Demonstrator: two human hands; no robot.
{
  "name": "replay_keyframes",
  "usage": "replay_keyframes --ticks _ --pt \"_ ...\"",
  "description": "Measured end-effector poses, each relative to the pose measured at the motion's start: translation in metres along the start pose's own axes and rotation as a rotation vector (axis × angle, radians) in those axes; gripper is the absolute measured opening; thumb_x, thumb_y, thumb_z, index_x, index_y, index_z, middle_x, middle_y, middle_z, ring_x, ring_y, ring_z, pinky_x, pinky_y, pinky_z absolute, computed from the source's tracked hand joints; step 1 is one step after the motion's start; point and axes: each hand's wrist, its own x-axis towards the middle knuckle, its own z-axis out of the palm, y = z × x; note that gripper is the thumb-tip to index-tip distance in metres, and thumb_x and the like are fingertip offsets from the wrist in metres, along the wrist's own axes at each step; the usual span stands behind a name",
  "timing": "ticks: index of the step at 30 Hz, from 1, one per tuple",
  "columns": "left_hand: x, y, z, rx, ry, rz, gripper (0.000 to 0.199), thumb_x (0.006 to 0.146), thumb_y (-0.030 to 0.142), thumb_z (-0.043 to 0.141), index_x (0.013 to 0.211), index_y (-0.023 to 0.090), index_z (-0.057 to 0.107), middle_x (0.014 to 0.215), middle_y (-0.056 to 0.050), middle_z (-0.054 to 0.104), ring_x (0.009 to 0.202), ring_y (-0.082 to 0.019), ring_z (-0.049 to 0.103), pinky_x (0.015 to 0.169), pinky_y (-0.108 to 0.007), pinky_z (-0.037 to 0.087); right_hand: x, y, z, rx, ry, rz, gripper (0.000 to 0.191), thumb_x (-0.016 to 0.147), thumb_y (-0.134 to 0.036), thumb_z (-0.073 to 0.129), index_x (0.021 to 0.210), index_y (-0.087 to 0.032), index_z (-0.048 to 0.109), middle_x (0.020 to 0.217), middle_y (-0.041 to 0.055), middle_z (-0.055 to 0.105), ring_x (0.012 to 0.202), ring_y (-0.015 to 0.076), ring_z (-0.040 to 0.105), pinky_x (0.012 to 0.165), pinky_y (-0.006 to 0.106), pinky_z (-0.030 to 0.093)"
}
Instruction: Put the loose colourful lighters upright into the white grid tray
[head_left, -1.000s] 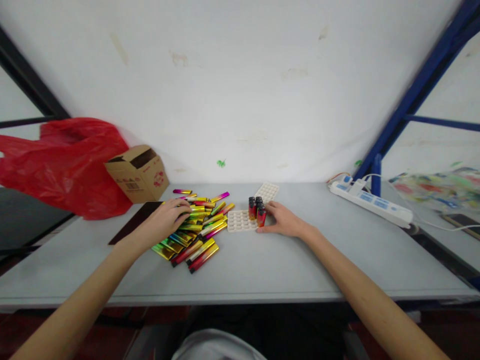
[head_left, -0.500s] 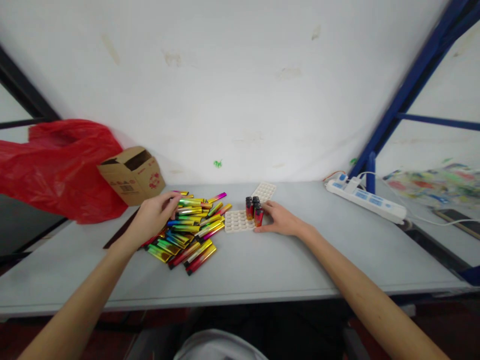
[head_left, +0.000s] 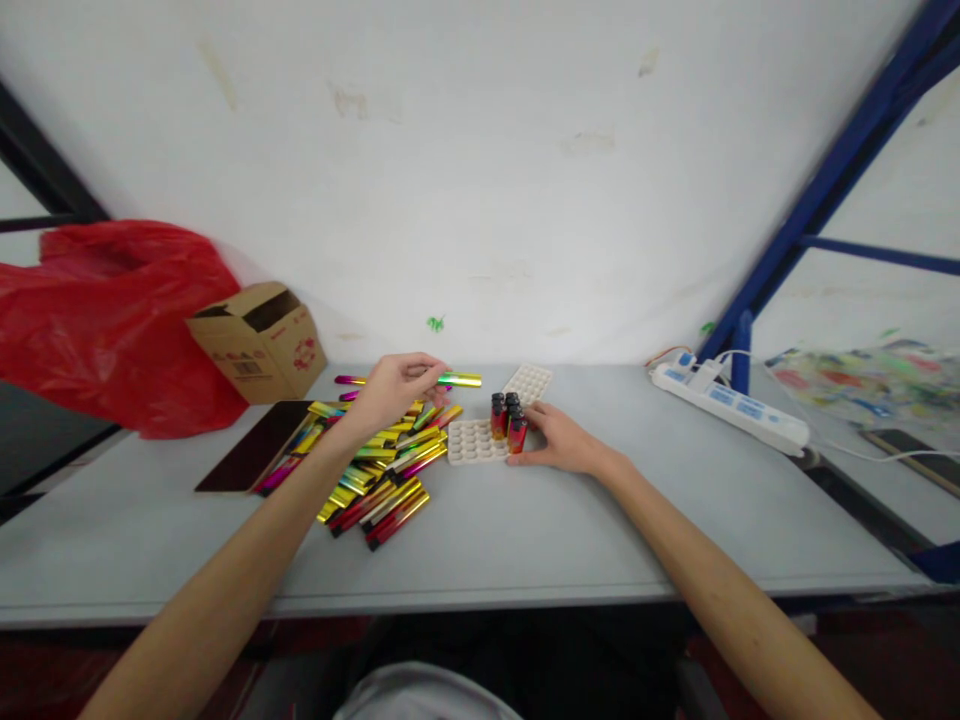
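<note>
Raised since earlier: a shiny, slim lighter (head_left: pixel 460 380) in the left hand (head_left: pixel 435 375).

Open tabletop (head_left: pixel 555 535), lighter pile (head_left: pixel 379 468) at left

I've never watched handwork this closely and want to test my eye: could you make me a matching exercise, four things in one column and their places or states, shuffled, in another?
Things
1. Left hand
2. Right hand
3. Cardboard box
4. Power strip

Places or states
A. At the upright red lighters on a pale tray
B. White, lying near the blue frame
C. Holding a shiny green-and-gold lighter
D. Open at the top, beside the red plastic bag

Right pairs: 1-C, 2-A, 3-D, 4-B
</note>
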Motion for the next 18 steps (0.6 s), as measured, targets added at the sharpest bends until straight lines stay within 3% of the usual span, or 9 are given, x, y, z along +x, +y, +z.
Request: replay_keyframes --ticks 4,7,12,18 --pt "0.007 -0.002 0.009 -0.05 0.045 -0.027 0.037 0.079 0.047 0.074 0.088 0.011 0.072 0.074 -0.009 0.076 0.068 -0.022 0.074 0.063 -0.03 0.059 0.0 0.001 0.0 0.007 -0.001 -0.013 0.063 0.078 -0.065 0.078 0.114 -0.015 0.065 0.106 0.0116 0.062 0.095 0.0275 0.058 0.088 0.041 0.05" --pt "0.008 -0.009 0.009 -0.022 0.06 -0.017 0.035 0.08 0.046 0.072 0.088 0.012 0.072 0.066 -0.005 0.072 0.064 -0.021 0.072 0.058 -0.027 0.054 0.0 0.0 0.0 -0.003 -0.002 -0.014 0.062 0.079 -0.064 0.078 0.114 -0.014 0.065 0.105 0.0119 0.062 0.094 0.0274 0.058 0.087 0.041 0.05" --pt "0.007 -0.022 0.007 0.066 0.084 0.055 0.031 0.083 0.044 0.065 0.086 0.014 0.07 0.055 0.001 0.062 0.052 -0.014 0.061 0.05 -0.022 0.042 0.0 0.0 -0.001 -0.003 -0.006 -0.022 0.061 0.08 -0.063 0.077 0.114 -0.014 0.065 0.106 0.0119 0.062 0.095 0.0277 0.058 0.088 0.041 0.05" --pt "0.001 -0.034 0.013 -0.029 0.088 0.033 0.027 0.079 0.034 0.065 0.101 0.017 0.062 0.052 0.008 0.053 0.044 -0.01 0.05 0.045 -0.019 0.034 -0.001 0.002 0.001 0.023 -0.007 -0.007 0.06 0.079 -0.062 0.078 0.115 -0.016 0.065 0.109 0.0119 0.062 0.098 0.0276 0.059 0.091 0.041 0.05"
